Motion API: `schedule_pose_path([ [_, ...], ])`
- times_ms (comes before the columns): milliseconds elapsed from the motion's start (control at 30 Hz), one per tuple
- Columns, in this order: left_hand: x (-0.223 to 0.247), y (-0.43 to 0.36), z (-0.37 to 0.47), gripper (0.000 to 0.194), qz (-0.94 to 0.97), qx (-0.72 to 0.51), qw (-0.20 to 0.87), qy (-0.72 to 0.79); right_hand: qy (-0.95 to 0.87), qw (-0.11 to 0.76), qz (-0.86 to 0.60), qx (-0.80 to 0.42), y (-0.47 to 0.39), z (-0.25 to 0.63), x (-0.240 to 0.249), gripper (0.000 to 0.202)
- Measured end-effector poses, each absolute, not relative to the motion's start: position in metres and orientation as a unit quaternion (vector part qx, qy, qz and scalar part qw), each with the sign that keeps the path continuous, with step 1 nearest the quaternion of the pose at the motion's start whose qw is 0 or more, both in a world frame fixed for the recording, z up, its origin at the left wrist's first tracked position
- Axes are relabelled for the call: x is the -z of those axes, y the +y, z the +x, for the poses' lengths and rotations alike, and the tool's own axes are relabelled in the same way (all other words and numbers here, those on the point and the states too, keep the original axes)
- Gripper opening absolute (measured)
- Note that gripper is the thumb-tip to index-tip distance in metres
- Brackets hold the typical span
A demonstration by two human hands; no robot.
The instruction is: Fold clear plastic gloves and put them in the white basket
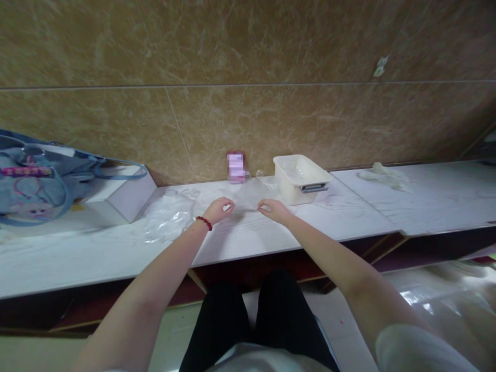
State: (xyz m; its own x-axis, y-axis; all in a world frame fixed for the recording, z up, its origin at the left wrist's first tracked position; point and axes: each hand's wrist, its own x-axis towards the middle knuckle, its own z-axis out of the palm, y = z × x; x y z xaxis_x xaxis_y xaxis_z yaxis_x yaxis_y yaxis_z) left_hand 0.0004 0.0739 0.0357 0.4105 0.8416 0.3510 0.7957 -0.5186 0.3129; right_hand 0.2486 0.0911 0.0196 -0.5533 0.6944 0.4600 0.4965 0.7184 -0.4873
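Now a clear plastic bag (248, 199) is pinched at its near edge by both closed hands, left hand (219, 210) and right hand (273, 211), on the table (271, 232); spreading seems underway, with the white tub (300, 177) at one o'clock

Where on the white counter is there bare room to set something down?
Bare counter lies right of the tub, in front of the crumpled film, and along the near edge left of the left hand. It is crowded in the middle: both hands, right hand too, pinch a clear bag, with loose plastic, a box and a blue bag leftward.
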Motion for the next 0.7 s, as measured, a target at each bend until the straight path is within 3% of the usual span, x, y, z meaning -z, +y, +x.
schedule_pose_path([
  [200,-0.007,0.054,0.002,0.022,0.874,-0.134,0.047,0.464,-0.917,0.215,-0.306,-0.137,0.073,0.26,0.001,0.013],
  [433,-0.008,0.036,-0.014,0.032,0.887,-0.149,0.093,0.427,-0.946,0.204,-0.233,-0.097,0.062,0.273,-0.002,0.015],
  [600,-0.021,0.056,-0.03,0.034,0.761,-0.171,0.07,0.622,-0.942,0.219,-0.24,-0.088,0.066,0.277,-0.012,0.03],
  [700,-0.025,0.08,-0.032,0.035,0.729,-0.149,0.045,0.666,-0.929,0.231,-0.276,-0.085,0.079,0.267,-0.018,0.025],
])
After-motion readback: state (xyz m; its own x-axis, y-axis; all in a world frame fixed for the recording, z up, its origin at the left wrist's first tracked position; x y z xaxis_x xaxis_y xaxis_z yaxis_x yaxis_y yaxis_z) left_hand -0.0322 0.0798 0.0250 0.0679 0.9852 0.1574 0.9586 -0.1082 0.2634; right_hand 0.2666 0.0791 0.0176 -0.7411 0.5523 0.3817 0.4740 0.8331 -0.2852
